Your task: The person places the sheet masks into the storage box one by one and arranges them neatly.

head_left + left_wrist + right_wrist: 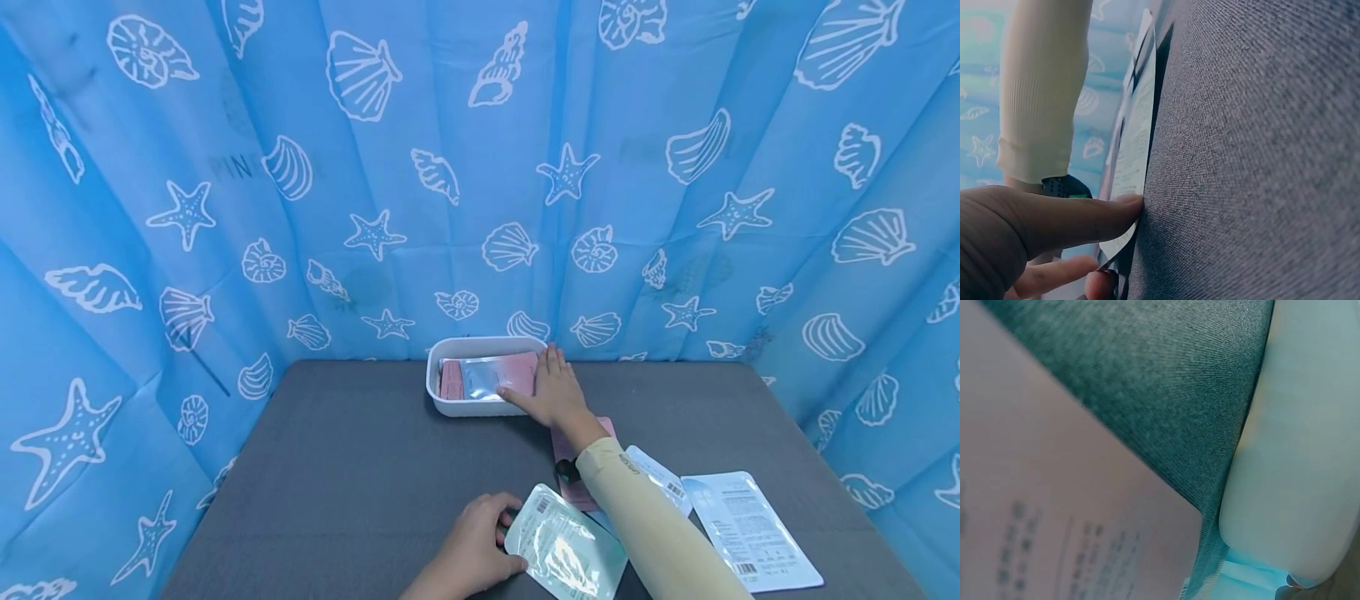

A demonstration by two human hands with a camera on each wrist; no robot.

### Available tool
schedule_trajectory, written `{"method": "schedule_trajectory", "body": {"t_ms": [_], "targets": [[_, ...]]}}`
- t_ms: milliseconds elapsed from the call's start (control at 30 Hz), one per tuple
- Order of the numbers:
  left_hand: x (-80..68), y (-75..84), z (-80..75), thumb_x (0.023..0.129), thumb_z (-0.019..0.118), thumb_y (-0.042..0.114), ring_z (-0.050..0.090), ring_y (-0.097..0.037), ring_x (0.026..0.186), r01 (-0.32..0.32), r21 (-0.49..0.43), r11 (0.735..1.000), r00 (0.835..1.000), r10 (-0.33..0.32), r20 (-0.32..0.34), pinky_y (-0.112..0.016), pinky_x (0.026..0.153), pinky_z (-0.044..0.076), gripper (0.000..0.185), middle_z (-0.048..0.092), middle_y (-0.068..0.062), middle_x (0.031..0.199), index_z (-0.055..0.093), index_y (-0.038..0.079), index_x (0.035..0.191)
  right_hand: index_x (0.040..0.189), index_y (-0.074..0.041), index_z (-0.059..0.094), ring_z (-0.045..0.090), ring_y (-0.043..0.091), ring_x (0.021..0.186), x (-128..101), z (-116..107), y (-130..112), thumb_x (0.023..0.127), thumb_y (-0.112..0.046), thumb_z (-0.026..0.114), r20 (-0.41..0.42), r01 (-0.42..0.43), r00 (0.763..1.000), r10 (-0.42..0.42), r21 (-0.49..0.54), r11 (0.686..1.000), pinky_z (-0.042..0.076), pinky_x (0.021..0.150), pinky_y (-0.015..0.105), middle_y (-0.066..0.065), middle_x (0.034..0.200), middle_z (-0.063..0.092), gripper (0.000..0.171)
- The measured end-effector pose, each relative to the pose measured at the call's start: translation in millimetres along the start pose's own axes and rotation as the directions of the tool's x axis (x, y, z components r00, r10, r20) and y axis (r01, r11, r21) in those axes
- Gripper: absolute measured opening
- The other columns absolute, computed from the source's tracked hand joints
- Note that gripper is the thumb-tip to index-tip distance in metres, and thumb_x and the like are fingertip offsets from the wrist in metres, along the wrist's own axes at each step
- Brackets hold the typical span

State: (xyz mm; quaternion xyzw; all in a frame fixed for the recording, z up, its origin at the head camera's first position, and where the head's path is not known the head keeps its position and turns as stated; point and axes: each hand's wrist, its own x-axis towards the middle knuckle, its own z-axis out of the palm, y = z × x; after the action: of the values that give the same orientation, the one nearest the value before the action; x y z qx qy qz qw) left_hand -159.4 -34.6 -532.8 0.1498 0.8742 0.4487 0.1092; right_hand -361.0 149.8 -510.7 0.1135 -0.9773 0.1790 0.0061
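Observation:
My right hand (546,382) lies flat with straight fingers on the right end of a white tray (468,409), touching the silver and pink packets (486,375) stacked inside. Its cream sleeve (645,525) crosses a pink packet (572,492) lying on the table. My left hand (501,533) pinches the left edge of a pale green foil packet (566,552) near the table's front. In the left wrist view the thumb (1110,215) presses that packet's edge (1134,162) against the grey cloth. The right wrist view shows the tray's wall (1304,456) and a blurred pink packet (1035,506), no fingers clearly.
Two white-and-blue packets (750,529) (660,479) lie flat at the front right. The table has a grey cloth top (360,467). A blue curtain with shells and starfish (480,167) closes in the back and both sides.

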Motion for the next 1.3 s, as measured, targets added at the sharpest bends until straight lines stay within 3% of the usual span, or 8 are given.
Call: {"method": "schedule_trajectory", "body": {"t_ms": [467,633,867,1100,1300], "targets": [[-1.5,1.2,0.3,0.07,0.087,-0.005,0.058,-0.001,0.063,0.017,-0.168,0.986,1.0,-0.015,0.01,-0.021,0.06,0.051,0.041,0.06,0.003,0.084,0.073,0.006,0.108,0.166,0.008,0.014,0.007,0.046,0.165,-0.8,-1.0,0.1,0.089,-0.09,0.047,-0.018,0.01,1.0,-0.01,-0.003,1.0,0.011,0.134,0.058,0.027,0.177,0.002,0.129],[-0.4,-0.3,1.7,0.077,0.075,-0.005,0.053,0.0,0.057,-0.012,-0.149,0.989,1.0,0.015,0.02,-0.021,0.055,0.046,0.031,0.058,0.004,0.076,0.077,0.006,0.106,0.166,0.008,0.014,0.006,0.046,0.165,-0.4,-1.4,-0.2,0.089,-0.09,0.047,-0.016,0.008,1.0,-0.008,-0.001,1.0,0.011,0.134,0.058,0.027,0.177,0.002,0.129],[0.7,-0.1,1.9,0.078,0.064,-0.005,0.043,-0.008,0.059,0.022,-0.154,0.988,0.997,-0.011,0.071,-0.023,0.056,0.039,0.033,0.052,-0.002,0.082,0.08,0.011,0.102,0.167,0.007,0.011,0.002,0.044,0.165,0.0,-0.4,0.6,0.088,-0.092,0.044,-0.002,0.004,1.0,-0.004,0.0,1.0,0.009,0.134,0.057,0.026,0.177,0.0,0.131],[0.0,0.5,0.1,0.079,0.067,-0.001,0.039,-0.005,0.055,0.022,-0.237,0.971,0.999,-0.03,-0.03,-0.021,0.052,0.034,0.027,0.054,-0.004,0.082,0.08,0.01,0.1,0.167,0.006,0.012,0.004,0.044,0.165,-0.1,0.0,0.8,0.089,-0.091,0.045,-0.007,0.002,1.0,-0.002,-0.007,1.0,0.01,0.134,0.057,0.026,0.177,0.001,0.129],[1.7,-0.5,-1.8,0.08,0.084,0.006,0.06,-0.005,0.064,0.067,-0.351,0.934,0.996,-0.081,-0.025,-0.019,0.055,0.047,0.023,0.063,-0.006,0.1,0.077,0.007,0.102,0.167,0.007,0.013,0.004,0.044,0.165,0.1,-0.1,0.7,0.089,-0.091,0.045,-0.006,0.0,1.0,0.0,-0.007,1.0,0.009,0.134,0.057,0.026,0.177,0.001,0.129]]}}
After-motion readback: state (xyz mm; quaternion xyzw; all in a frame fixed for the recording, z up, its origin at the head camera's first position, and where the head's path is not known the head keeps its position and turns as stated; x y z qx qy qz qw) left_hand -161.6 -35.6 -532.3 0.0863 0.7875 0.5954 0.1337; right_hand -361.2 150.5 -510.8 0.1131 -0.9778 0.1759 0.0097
